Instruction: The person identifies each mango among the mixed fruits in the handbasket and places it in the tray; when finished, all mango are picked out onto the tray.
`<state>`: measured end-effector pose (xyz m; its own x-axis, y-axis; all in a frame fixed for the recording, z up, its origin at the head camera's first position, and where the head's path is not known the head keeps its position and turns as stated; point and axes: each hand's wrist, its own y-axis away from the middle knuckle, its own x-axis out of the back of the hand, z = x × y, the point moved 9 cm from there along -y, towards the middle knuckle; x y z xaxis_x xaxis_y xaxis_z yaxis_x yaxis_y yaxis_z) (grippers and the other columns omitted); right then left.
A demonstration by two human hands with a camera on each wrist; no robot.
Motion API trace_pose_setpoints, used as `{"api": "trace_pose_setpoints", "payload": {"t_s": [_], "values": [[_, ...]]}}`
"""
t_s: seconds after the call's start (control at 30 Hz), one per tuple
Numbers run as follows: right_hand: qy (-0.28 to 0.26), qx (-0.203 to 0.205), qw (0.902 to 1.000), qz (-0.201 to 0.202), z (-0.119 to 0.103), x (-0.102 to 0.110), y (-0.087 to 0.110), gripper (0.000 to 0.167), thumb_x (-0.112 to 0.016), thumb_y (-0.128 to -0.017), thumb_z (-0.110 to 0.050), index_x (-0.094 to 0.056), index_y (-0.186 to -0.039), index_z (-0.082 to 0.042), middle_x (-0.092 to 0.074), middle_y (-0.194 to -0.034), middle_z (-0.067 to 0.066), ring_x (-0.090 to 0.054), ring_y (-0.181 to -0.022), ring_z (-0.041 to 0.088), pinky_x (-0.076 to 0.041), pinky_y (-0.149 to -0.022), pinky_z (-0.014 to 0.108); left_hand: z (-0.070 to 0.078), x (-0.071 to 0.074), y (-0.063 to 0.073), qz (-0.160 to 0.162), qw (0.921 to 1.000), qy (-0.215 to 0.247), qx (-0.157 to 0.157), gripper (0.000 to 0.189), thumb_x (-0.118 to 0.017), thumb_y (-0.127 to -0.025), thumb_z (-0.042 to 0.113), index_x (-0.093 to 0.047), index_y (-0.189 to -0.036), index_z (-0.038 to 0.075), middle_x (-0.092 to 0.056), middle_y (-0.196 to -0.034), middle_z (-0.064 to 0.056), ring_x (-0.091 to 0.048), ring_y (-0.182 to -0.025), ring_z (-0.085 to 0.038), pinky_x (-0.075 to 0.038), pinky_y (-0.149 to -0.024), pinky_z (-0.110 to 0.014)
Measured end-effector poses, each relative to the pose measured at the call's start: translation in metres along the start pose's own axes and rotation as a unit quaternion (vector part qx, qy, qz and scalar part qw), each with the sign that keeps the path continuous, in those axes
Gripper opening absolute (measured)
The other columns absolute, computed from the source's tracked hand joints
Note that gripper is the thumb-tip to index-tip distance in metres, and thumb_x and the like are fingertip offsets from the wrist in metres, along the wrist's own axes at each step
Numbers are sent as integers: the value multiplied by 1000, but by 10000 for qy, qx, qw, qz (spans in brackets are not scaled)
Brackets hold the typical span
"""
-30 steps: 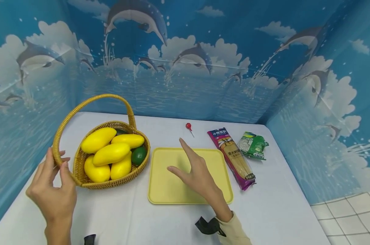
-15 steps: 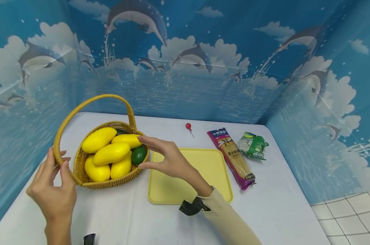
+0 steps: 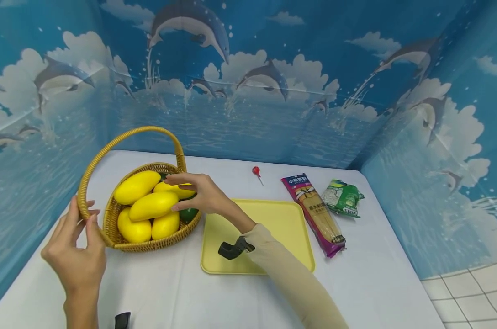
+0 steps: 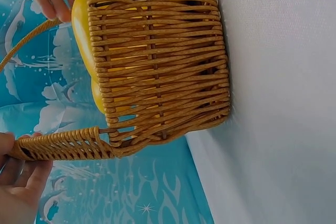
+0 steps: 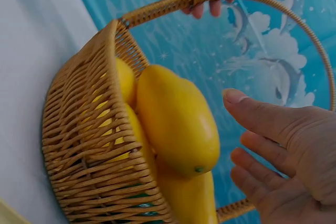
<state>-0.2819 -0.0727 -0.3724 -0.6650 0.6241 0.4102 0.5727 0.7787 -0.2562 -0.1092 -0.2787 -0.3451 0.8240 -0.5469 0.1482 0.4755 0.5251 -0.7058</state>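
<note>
A wicker basket (image 3: 150,246) with a tall handle (image 3: 121,137) stands at the left of the table, holding several yellow mangoes (image 3: 153,205) and dark green fruit (image 3: 187,214). My left hand (image 3: 77,256) grips the lower left part of the handle between thumb and fingers; the left wrist view shows this hold on the handle (image 4: 63,145). Over the basket's right side reaches my right hand (image 3: 201,194), thumb apart from the fingers, beside the mangoes. In the right wrist view that hand (image 5: 294,156) holds nothing and faces a mango (image 5: 178,119).
A yellow tray (image 3: 215,267) lies right of the basket, under my right forearm. Beyond its right edge are a purple pack of noodles (image 3: 314,212) and a green snack bag (image 3: 343,197). A small red-headed item (image 3: 256,171) lies behind the tray. A dolphin-print curtain (image 3: 248,123) surrounds the table.
My right hand has moved left from above the tray to the basket's fruit. My left hand keeps its grip on the handle, and the basket stays in place.
</note>
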Motion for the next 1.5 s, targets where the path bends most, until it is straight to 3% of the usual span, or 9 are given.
{"api": "trace_pose_setpoints", "payload": {"t_s": [0.2,0.5,0.97,1.5], "values": [[14,-25,10000,-2,14,-11,-5,69,-85,-88,5,-58,-151,2,-60,-154,18,-56,-145,27,-52,-115,24,0,-1,1,-35,10000,-15,22,59,-70,-96,-14,-62,-149,13,-76,-123,-23,-67,-108,10,-55,-101,-13],[475,-4,9989,52,23,-20,-11,68,-87,-86,2,-61,-149,1,-63,-152,16,-59,-142,26,-50,-112,16,0,0,2,-8,10000,-12,8,61,-71,-95,-15,-63,-148,14,-76,-122,-24,-67,-108,11,-55,-100,-12],[1304,98,9913,164,22,-21,-12,60,-89,-87,-5,-68,-143,-3,-70,-144,11,-66,-133,22,-51,-108,12,1,0,2,34,10000,33,4,59,-70,-96,-13,-63,-148,15,-77,-122,-23,-67,-107,10,-55,-100,-13],[992,464,9916,685,8,-5,2,56,-91,-84,-4,-71,-137,-1,-72,-137,14,-68,-128,27,-58,-101,15,3,0,0,-13,10000,-58,-32,57,-69,-98,-10,-62,-149,14,-76,-123,-23,-66,-107,12,-55,-101,-13]]}}
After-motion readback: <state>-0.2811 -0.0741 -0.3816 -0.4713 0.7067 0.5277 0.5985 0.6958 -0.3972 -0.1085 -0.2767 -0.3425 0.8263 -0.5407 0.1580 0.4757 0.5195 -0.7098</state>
